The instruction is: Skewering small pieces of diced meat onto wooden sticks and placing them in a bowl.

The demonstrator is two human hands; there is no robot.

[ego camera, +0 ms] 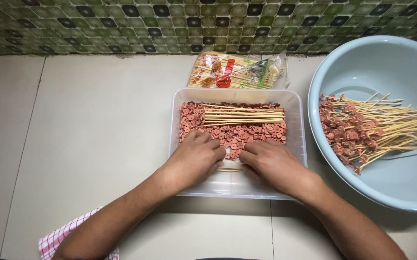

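Both hands rest knuckles-up inside a clear rectangular plastic tray, the left hand and right hand with fingers curled over small pink sausage slices; whether they grip anything cannot be told. A thin bamboo skewer lies between them. Loaded skewers fill the smooth pale-blue basin.

Just one view: head cam looking nearly straight down, pretty close over the tray, tiled wall beyond it, probably floor underneath.
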